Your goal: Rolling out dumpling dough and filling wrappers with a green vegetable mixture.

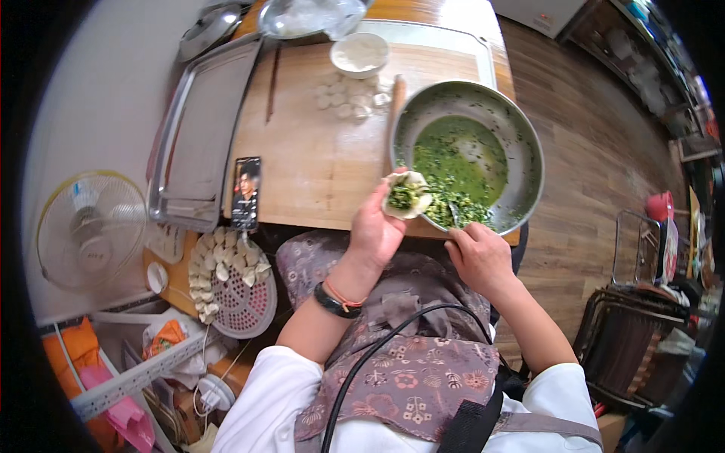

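Note:
My left hand (pixel 376 223) holds a dumpling wrapper (pixel 418 180) cupped upward, with chopped green filling (pixel 403 198) in its middle. My right hand (pixel 481 255) is at the near rim of a large metal bowl (pixel 527 164), its fingers closed on a spoon (pixel 453 214). The spoon's metal end rests among the chopped green and yellow filling (pixel 470 208) heaped at the near side of the bowl. Green liquid (pixel 453 147) covers the rest of the bowl's bottom. The wrapper is just left of the rim, above the table edge.
On the wooden board (pixel 317 170) lie small dough pieces (pixel 340 96), a rolling pin (pixel 397 96) and a white bowl of flour (pixel 359 54). To the left are a metal tray (pixel 198 130), a phone (pixel 246 192) and a perforated round tray (pixel 243 306) with several dumplings (pixel 215 255). A fan (pixel 90 232) stands far left.

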A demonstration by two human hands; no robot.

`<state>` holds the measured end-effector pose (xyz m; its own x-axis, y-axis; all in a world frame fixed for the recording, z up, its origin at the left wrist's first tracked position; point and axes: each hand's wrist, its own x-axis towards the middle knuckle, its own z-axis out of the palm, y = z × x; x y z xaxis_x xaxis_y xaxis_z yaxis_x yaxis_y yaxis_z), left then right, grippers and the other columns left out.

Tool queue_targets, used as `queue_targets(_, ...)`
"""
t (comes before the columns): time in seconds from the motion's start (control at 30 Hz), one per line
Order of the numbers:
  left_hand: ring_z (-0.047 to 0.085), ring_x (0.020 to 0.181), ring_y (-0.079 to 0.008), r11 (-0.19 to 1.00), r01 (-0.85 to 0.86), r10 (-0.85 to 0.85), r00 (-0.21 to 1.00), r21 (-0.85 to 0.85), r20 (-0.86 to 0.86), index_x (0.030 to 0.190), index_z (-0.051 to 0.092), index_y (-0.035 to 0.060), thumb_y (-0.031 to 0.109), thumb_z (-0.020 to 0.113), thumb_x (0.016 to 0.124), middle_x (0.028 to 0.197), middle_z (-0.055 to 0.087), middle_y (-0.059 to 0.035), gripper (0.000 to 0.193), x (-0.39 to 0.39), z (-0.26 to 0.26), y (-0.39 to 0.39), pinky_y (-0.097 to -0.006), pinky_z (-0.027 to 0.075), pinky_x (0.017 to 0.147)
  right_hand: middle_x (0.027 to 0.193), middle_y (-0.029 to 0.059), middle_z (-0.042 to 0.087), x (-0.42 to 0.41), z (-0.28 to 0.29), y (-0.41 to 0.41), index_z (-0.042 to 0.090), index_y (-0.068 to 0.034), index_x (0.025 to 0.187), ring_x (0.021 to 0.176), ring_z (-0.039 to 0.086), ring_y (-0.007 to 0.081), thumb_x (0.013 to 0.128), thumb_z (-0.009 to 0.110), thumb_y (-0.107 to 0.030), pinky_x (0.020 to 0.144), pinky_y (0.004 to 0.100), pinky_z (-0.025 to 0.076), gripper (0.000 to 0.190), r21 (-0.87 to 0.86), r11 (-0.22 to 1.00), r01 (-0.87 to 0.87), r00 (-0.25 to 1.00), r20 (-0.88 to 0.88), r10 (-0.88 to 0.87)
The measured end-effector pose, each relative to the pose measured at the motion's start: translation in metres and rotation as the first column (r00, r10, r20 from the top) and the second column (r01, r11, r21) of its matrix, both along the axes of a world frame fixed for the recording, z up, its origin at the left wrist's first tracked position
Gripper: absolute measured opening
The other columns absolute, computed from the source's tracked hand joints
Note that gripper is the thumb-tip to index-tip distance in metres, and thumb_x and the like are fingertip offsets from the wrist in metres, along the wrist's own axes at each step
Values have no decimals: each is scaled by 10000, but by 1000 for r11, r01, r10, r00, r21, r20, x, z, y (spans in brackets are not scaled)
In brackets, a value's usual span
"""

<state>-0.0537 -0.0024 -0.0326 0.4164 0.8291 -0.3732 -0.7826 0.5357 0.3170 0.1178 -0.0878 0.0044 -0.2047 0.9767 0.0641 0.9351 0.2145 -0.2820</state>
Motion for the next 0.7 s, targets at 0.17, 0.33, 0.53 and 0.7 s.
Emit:
queue_targets(0.17, 497, 1137, -243, 999, -48, 48, 999, -3, -19, 1254, 422, -16, 216, 326, 965, 1213, 515, -135, 383, -14, 15, 0, -406, 394, 990, 926, 139, 578, 0, 35, 11, 555, -44, 1136, 898, 562, 298, 728, 677, -395, 782, 380, 457, 552, -167, 986, -31, 994, -106, 13)
queue_targets(0.33, 486, 1148, -242, 999, -51, 51, 999, 1, 3, 1252, 425, -13, 197, 316, 964, 1215, 511, -137, 373, -15, 30, 8, -413, 377, 1003, 1002, 147, 583, 13, 33, 32, 548, -17, 1150, 913, 564, 266, 858, 567, -289, 799, 342, 455, 400, -145, 980, 138, 857, -479, -191)
queue_targets(0.53, 522, 1084, -223, 998, -56, 54, 994, 12, 95, 1237, 444, 24, 247, 325, 973, 1181, 524, -121, 366, 3, 43, 15, -387, 424, 939, 1162, 119, 532, -11, 13, 61, 469, 31, 1217, 1042, 514, 215, 922, 366, -513, 904, 351, 412, 628, -542, 838, -68, -58, -836, -546)
queue_targets(0.7, 487, 1141, -247, 998, -62, 61, 993, 9, 100, 1278, 400, 14, 256, 331, 968, 1223, 506, -133, 399, 13, 36, 14, -406, 381, 989, 1290, 126, 458, -49, 8, 80, 385, 5, 1281, 1204, 429, 245, 894, 271, -610, 1041, 378, 305, 736, -516, 809, -281, -506, -637, -582)
